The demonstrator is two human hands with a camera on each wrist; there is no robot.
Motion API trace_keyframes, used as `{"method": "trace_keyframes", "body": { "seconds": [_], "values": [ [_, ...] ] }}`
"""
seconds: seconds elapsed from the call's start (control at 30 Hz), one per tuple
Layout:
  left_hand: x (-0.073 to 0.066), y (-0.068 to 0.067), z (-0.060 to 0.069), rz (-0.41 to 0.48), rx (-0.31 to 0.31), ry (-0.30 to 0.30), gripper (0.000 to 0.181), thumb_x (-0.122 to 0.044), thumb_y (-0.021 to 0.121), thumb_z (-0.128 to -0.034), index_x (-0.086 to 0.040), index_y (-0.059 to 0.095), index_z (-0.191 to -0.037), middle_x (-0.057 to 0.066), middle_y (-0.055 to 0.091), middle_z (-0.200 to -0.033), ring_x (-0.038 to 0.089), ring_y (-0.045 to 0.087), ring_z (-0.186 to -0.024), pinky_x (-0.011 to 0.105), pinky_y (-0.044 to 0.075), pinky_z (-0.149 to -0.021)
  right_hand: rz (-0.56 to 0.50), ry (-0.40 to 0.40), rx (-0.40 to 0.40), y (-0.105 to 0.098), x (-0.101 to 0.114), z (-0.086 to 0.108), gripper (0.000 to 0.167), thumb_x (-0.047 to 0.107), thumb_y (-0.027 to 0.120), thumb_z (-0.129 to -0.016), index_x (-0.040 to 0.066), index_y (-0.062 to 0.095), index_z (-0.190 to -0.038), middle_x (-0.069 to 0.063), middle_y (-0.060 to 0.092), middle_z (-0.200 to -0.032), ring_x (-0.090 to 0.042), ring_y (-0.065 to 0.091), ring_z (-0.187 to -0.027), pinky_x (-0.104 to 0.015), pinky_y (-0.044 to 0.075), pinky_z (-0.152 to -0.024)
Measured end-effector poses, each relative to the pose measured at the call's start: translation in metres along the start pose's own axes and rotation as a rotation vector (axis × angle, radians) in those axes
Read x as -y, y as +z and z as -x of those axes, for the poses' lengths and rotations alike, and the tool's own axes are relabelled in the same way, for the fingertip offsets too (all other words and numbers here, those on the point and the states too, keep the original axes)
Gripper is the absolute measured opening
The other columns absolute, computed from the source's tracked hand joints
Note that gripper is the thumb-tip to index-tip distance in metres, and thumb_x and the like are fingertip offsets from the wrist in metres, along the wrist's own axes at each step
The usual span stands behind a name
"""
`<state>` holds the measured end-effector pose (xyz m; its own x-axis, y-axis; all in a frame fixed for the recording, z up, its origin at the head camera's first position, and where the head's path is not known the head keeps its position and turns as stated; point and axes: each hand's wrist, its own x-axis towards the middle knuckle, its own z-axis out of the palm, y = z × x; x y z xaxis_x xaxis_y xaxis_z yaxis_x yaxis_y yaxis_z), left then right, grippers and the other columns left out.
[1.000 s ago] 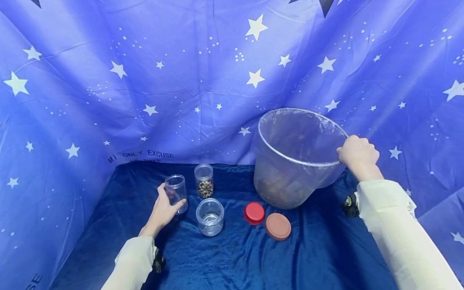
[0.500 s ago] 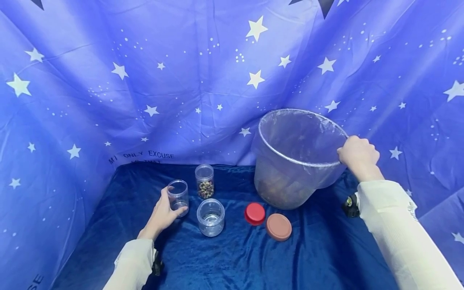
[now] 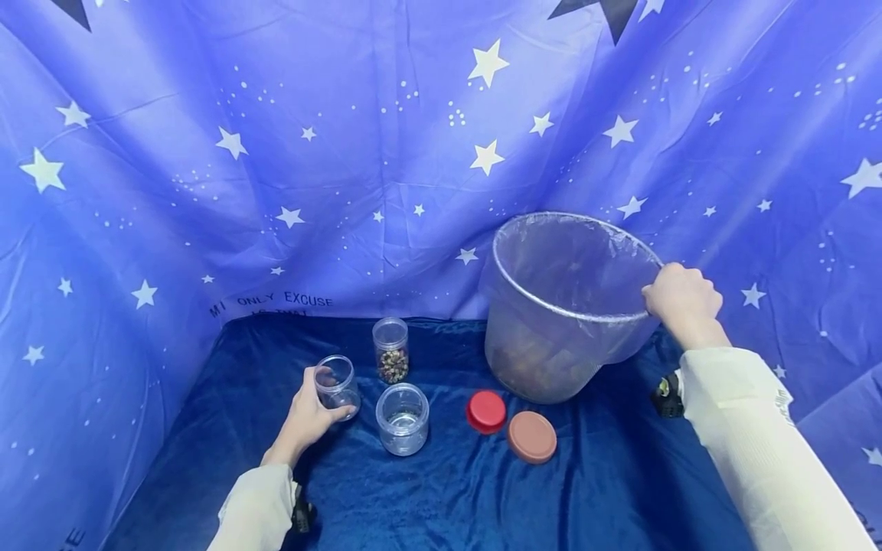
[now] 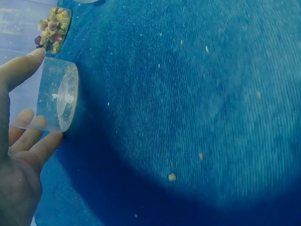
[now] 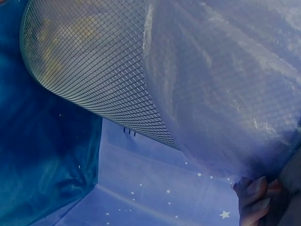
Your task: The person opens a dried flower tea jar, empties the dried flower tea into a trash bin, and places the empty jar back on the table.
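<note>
My left hand [image 3: 306, 417] holds a clear, empty-looking plastic jar [image 3: 338, 389] without a lid, thumb on one side and fingers on the other. In the left wrist view, the jar [image 4: 61, 94] has its base at or just above the blue cloth; contact is hard to tell. Behind it stands a jar of dried flower buds [image 3: 393, 364]. A shorter, wider clear jar [image 3: 403, 428] stands to its right. At the right, my right hand [image 3: 685, 302] grips the rim of a mesh wastebasket [image 3: 530, 360] lined with a translucent bag, which tilts. Its fingers [image 5: 256, 200] are partly hidden.
A red lid [image 3: 486, 412] and a brownish-pink lid [image 3: 532, 437] lie side by side in front of the wastebasket. Small crumbs [image 4: 172, 177] dot the blue velvet cloth [image 3: 441, 505]. A starry blue curtain [image 3: 372, 138] hangs close behind and along the sides.
My left hand has brought the clear jar slightly nearer, and its mouth has tipped toward me. The right hand keeps its hold on the wastebasket. The head view has tilted slightly upward.
</note>
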<state>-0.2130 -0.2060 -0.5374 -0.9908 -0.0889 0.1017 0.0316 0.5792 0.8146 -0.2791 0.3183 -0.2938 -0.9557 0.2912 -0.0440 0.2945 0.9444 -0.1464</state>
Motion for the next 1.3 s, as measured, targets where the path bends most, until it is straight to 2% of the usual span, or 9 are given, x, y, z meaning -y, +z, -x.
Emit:
{"method": "trace_keyframes", "body": {
  "seconds": [0.47, 0.7, 0.83, 0.9, 1.1, 1.3],
  "values": [
    [0.001, 0.003, 0.002, 0.031, -0.01, -0.024, 0.083, -0.011, 0.088, -0.068, -0.007, 0.038, -0.134, 0.021, 0.062, -0.124, 0.036, 0.059, -0.117, 0.05, 0.042, -0.102, -0.005, -0.015, 0.006, 0.001, -0.001, 0.002, 0.051, 0.031, 0.047, -0.097, -0.017, 0.052, -0.114, -0.047, 0.051, -0.115, -0.062, 0.055, -0.1, -0.057, 0.047, -0.068],
    [0.002, 0.004, 0.005, 0.059, -0.022, -0.04, 0.082, -0.01, 0.087, -0.0688, -0.006, 0.037, -0.134, 0.021, 0.062, -0.124, 0.035, 0.059, -0.117, 0.049, 0.041, -0.102, -0.011, -0.037, -0.006, 0.0, -0.001, 0.003, 0.043, 0.029, 0.047, -0.095, -0.013, 0.055, -0.101, -0.045, 0.054, -0.107, -0.06, 0.057, -0.093, -0.055, 0.047, -0.062],
    [0.001, 0.007, 0.004, 0.075, -0.025, -0.046, 0.081, -0.011, 0.086, -0.0701, -0.008, 0.037, -0.135, 0.019, 0.061, -0.125, 0.033, 0.059, -0.116, 0.047, 0.042, -0.1, 0.008, -0.04, -0.003, -0.002, -0.002, 0.001, 0.046, 0.029, 0.046, -0.095, -0.015, 0.053, -0.106, -0.046, 0.052, -0.111, -0.062, 0.055, -0.097, -0.056, 0.046, -0.064],
    [-0.001, 0.008, 0.003, 0.088, -0.017, -0.057, 0.082, -0.011, 0.086, -0.0708, -0.009, 0.037, -0.136, 0.019, 0.06, -0.127, 0.033, 0.059, -0.116, 0.047, 0.041, -0.101, 0.012, -0.043, -0.004, -0.003, -0.003, 0.001, 0.046, 0.029, 0.045, -0.094, -0.015, 0.052, -0.106, -0.047, 0.051, -0.112, -0.062, 0.054, -0.098, -0.056, 0.046, -0.065],
    [-0.002, 0.006, 0.002, 0.113, 0.033, -0.106, 0.081, -0.012, 0.085, -0.0736, -0.012, 0.034, -0.137, 0.018, 0.058, -0.13, 0.033, 0.056, -0.12, 0.047, 0.039, -0.104, -0.029, -0.069, -0.038, -0.003, -0.009, 0.002, 0.034, 0.027, 0.04, -0.089, -0.005, 0.052, -0.086, -0.041, 0.053, -0.102, -0.057, 0.056, -0.087, -0.054, 0.043, -0.06],
    [-0.001, 0.001, 0.002, 0.1, 0.073, -0.095, 0.084, -0.018, 0.087, -0.0714, -0.006, 0.035, -0.137, 0.023, 0.056, -0.13, 0.037, 0.054, -0.122, 0.051, 0.038, -0.106, -0.081, -0.079, -0.065, -0.004, -0.012, 0.004, 0.04, 0.032, 0.041, -0.089, -0.006, 0.053, -0.086, -0.043, 0.053, -0.104, -0.061, 0.054, -0.091, -0.056, 0.043, -0.062]
  ]
}}
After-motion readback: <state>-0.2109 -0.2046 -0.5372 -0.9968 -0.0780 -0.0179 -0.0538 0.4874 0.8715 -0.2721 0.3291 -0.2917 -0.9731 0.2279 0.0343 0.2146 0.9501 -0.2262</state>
